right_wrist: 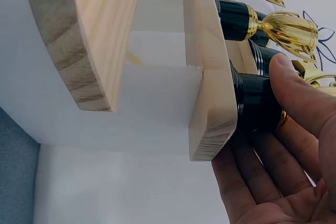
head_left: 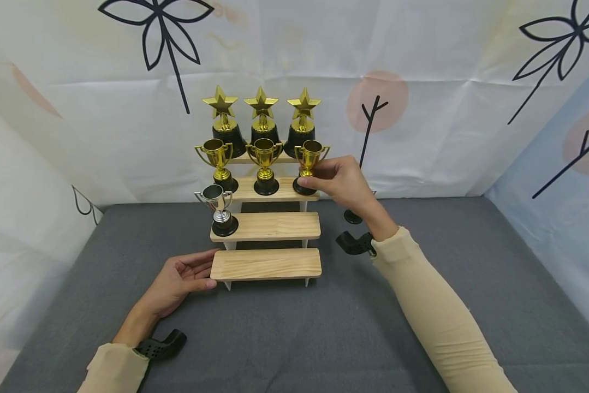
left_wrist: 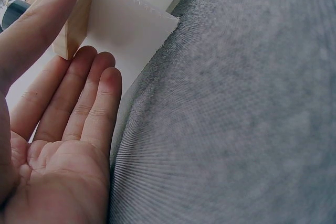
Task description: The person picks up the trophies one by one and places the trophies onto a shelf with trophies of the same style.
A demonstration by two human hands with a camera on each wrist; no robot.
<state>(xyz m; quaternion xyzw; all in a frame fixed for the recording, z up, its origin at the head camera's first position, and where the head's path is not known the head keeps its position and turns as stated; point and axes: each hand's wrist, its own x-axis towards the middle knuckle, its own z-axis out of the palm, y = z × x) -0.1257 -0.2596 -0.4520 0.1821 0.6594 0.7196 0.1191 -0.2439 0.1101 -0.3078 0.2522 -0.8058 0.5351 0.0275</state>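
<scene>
A wooden stepped stand has four shelves. My right hand pinches the right gold cup trophy at the right end of the second shelf from the top; in the right wrist view the thumb lies against its black base. Two more gold cups stand to its left. One silver cup is at the left end of the shelf below. My left hand, fingers extended, touches the left end of the lowest shelf, and in the left wrist view its fingertips meet the wooden edge.
Three gold star trophies stand on the top shelf. Right of the stand, partly behind my right wrist, is an object with a round black base. Grey cloth covers the table, with a patterned white backdrop behind.
</scene>
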